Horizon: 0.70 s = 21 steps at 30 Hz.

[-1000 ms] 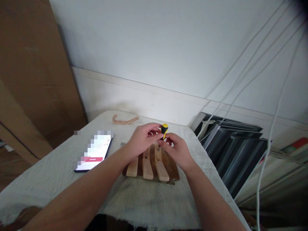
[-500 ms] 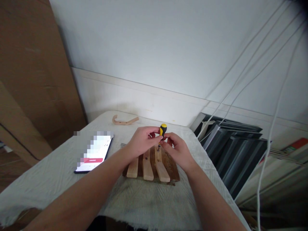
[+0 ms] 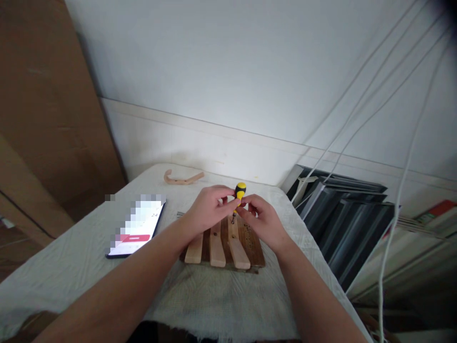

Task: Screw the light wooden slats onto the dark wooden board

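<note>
A short yellow and black screwdriver (image 3: 240,189) stands nearly upright over the rightmost of three pale wooden hooks (image 3: 238,252). My left hand (image 3: 210,207) grips its handle between thumb and fingers. From the other side, my right hand (image 3: 262,219) closes its fingers around the lower part of the screwdriver. Below them a dark screw (image 3: 233,219) shows at the hook's upper hole, with the tip close to it. The hooks lie side by side on a brown wooden board (image 3: 255,247). My left hand and forearm hide the board's upper left part.
A loose wooden hook (image 3: 183,180) lies at the back of the white tablecloth (image 3: 228,297). To the left is a phone (image 3: 137,231) with a lit screen. Dark panels (image 3: 342,224) lean beyond the table's right edge, with white cables (image 3: 402,190) hanging there. Cardboard (image 3: 53,114) stands at left.
The screwdriver handle has turned, with more yellow now facing me. Both hands keep their places around it. The whole view has shifted slightly.
</note>
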{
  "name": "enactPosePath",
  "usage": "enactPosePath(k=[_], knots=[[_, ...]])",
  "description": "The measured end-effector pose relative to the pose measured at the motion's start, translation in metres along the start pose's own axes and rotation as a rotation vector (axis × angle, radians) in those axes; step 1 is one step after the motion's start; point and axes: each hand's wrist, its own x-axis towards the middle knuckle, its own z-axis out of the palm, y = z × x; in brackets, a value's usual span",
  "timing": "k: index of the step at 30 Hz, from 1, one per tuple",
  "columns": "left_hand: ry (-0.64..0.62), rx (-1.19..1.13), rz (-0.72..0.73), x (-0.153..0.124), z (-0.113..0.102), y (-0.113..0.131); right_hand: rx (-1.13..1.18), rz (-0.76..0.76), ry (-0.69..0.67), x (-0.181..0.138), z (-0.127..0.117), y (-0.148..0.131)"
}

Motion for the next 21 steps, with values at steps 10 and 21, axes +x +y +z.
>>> enactPosePath(k=[10,21], knots=[[0.004,-0.071,-0.054,-0.0003,0.0030,0.0020,-0.034,0.007,-0.022,0.0004,-0.0006,-0.0023],[-0.011,0.007,0.017,-0.0007,-0.0004,0.0036,-0.068,0.036,-0.018,-0.0006,0.0006,0.0002]])
